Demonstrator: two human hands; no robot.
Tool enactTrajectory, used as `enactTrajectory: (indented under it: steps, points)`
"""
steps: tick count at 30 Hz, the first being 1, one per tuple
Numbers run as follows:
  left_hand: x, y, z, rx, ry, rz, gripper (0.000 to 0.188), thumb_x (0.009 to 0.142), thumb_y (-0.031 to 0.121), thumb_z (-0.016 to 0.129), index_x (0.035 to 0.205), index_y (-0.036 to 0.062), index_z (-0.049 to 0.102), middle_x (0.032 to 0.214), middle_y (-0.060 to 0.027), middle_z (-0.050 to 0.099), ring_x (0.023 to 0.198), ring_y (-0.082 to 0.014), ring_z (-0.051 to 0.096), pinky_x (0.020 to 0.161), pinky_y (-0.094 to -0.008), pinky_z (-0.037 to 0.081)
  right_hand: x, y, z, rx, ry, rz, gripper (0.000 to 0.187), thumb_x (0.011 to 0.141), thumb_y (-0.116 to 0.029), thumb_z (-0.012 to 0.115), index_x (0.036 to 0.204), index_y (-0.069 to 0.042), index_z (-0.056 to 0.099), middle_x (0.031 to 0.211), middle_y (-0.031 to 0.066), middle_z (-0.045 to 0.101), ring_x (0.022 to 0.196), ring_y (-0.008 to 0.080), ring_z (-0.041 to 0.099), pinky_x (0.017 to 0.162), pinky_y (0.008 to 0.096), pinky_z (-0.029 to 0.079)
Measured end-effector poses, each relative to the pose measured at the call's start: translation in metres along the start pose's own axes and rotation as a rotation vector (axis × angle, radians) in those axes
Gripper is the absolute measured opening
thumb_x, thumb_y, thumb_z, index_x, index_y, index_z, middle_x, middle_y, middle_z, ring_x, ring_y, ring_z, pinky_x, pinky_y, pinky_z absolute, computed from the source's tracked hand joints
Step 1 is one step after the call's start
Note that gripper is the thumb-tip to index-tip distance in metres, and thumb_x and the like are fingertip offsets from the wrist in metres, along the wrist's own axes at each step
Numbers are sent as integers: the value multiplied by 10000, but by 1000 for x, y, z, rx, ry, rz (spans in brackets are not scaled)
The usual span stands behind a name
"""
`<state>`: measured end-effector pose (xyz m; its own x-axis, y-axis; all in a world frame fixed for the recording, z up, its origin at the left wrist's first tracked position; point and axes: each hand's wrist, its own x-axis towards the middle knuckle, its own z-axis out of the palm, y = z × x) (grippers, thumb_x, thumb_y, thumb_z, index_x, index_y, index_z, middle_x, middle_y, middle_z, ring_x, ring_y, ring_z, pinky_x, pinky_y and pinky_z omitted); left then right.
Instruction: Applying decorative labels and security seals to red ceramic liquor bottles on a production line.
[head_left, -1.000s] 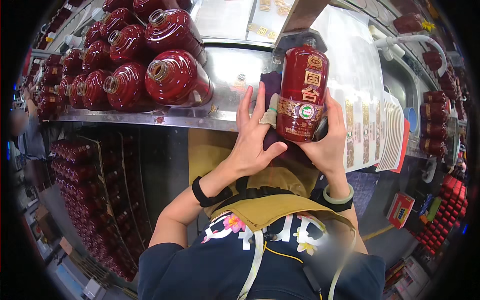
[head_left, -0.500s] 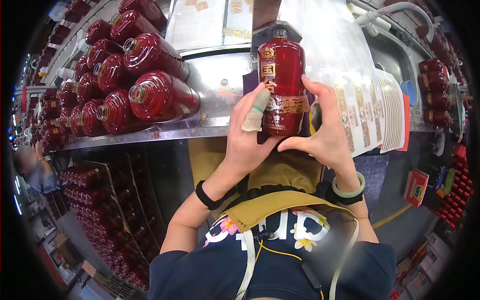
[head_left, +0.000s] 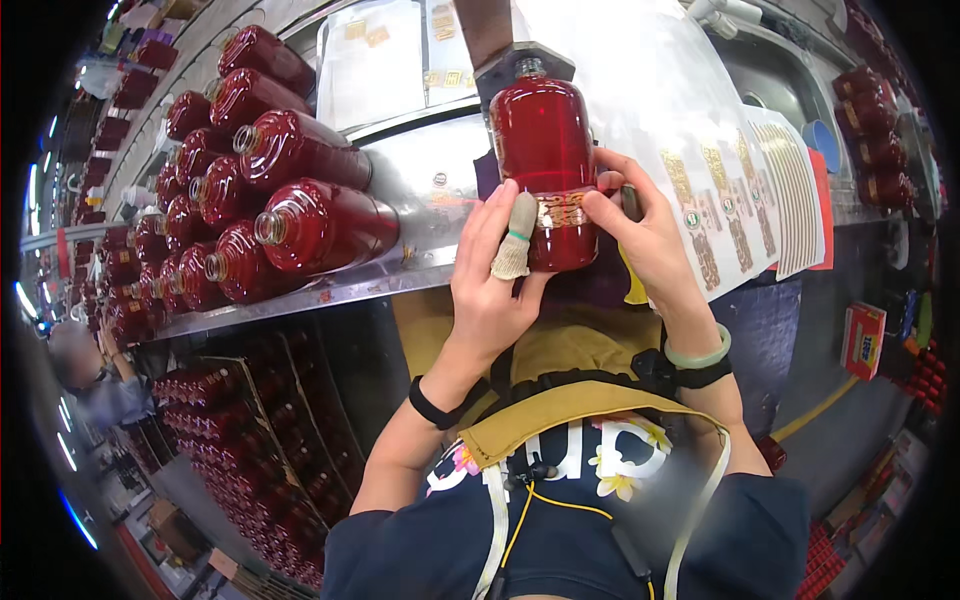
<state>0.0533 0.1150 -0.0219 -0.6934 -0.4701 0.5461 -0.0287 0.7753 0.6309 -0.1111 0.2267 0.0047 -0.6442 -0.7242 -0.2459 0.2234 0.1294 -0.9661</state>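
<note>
A red glass bottle [head_left: 543, 130] lies in front of me, its open glass neck pointing away from me against a dark metal stop [head_left: 556, 62]. A gold patterned label band [head_left: 562, 210] wraps its lower part. My left hand [head_left: 488, 275] is closed on the bottle's left lower side. Pale finger covers [head_left: 515, 245] sit on one of its fingers, with a green band around them. My right hand [head_left: 655, 235] holds the right side, thumb on the gold band. Its other fingers curl beside the glass, partly hidden, near a dark finger cover [head_left: 630, 202].
Several red bottles [head_left: 325, 225] lie stacked on the metal bench [head_left: 430, 215] at left. Sheets of gold labels [head_left: 725, 205] lie to the right, beside a sink [head_left: 765, 75] and blue cup [head_left: 820, 135]. Another person [head_left: 90, 370] is at far left. Stacked bottles [head_left: 240, 440] stand below the bench.
The bottle has turned about its length; the gold characters on its front no longer show. My right thumb has moved up from near the base onto the gold band. The view has shifted slightly.
</note>
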Motion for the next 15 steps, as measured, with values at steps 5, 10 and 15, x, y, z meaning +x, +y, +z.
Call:
enactTrajectory:
  steps: [5,10,15]
  points:
    - [-3,-4,2,-15,-9,-8,726,734,6,831,1403,-64,560,1453,-256,544,1332,-432,550,1151,-518,410,0,4,-2,-26,5,-44,585,900,-186,800,1413,-26,567,1024,-30,485,716,14,365,662,165,366]
    - [-3,-4,4,10,-7,13,728,739,-7,819,1408,-80,542,1449,-259,543,1335,-441,545,1152,-509,411,0,4,-1,-8,13,-43,588,898,-201,803,1411,-34,568,1004,-38,478,717,14,365,658,169,367]
    - [-3,-3,4,30,-7,20,721,747,-18,808,1407,-96,530,1457,-263,534,1329,-454,543,1136,-503,424,-1,2,-1,-25,13,-45,585,903,-219,798,1408,-31,568,985,-43,472,718,13,368,657,171,367]
